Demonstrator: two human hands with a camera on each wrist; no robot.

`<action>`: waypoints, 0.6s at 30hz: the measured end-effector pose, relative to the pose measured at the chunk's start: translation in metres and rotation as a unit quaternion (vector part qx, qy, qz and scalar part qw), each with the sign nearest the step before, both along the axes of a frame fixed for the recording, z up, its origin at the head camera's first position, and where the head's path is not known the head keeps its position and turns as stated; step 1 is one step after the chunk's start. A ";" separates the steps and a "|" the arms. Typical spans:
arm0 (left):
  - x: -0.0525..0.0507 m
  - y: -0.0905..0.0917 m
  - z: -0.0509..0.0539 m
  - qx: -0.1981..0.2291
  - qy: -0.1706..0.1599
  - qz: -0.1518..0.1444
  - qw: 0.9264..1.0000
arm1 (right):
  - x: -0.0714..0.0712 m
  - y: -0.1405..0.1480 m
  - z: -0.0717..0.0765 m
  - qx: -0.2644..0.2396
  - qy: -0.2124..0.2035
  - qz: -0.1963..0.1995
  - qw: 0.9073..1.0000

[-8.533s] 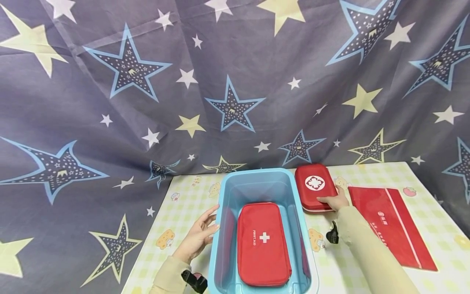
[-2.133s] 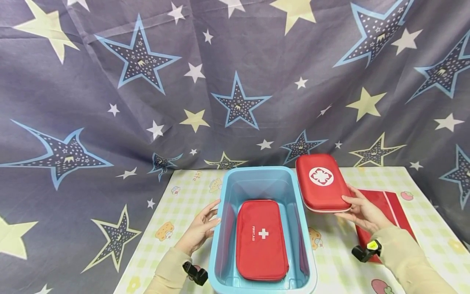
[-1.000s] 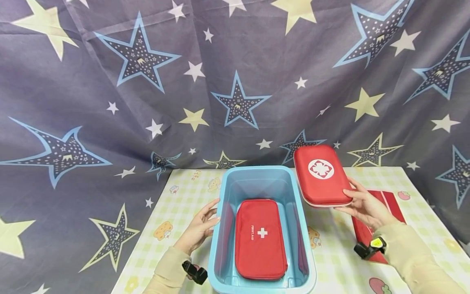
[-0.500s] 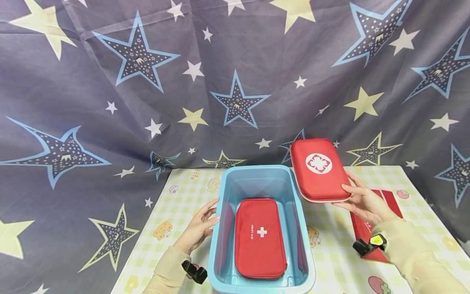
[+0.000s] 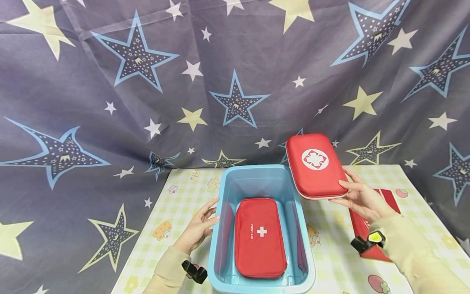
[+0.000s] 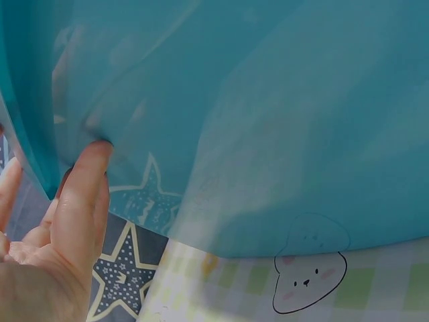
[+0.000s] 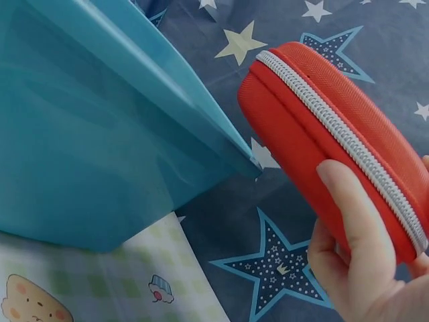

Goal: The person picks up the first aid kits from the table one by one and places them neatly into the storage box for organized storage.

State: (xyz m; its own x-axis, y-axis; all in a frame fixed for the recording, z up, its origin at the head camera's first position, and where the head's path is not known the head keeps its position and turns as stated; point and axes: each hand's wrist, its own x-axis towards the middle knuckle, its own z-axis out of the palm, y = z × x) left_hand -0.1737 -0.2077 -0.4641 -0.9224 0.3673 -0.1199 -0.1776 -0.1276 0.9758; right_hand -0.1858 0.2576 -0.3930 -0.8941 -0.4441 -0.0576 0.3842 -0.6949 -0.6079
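My right hand [image 5: 363, 198] grips the lower right corner of a red hard case [image 5: 319, 179] with a white round emblem, raised beside the blue bin's right rim. In the right wrist view the case [image 7: 295, 144] shows its silver zipper, with my hand [image 7: 369, 261] around its near end. A flat red FIRST AID pouch [image 5: 260, 255] lies inside the blue bin [image 5: 216, 249]. My left hand [image 5: 196, 230] touches the bin's left wall with relaxed fingers. In the left wrist view this hand [image 6: 74, 221] rests against the bin's wall [image 6: 268, 134].
A flat red folder or pouch [image 5: 358, 224] lies on the checked tablecloth [image 5: 180, 212] at the right, partly hidden by my right hand and wrist. A star-patterned curtain [image 5: 165, 122] hangs behind the table.
The right hand has lifted the red case off the table and raised it further, lately drifting a little left. The left hand stays at the bin.
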 end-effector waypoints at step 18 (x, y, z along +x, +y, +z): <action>0.000 -0.001 0.000 -0.001 0.003 -0.001 1.000 | 0.000 -0.022 0.015 0.024 0.037 0.019 0.999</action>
State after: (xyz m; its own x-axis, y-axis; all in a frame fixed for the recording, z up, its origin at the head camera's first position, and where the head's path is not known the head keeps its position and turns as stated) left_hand -0.1735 -0.2084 -0.4645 -0.9225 0.3686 -0.1149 -0.1719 -0.1258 0.9770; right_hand -0.1854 0.2351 -0.3778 -0.8792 -0.4763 -0.0130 0.3622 -0.6503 -0.6678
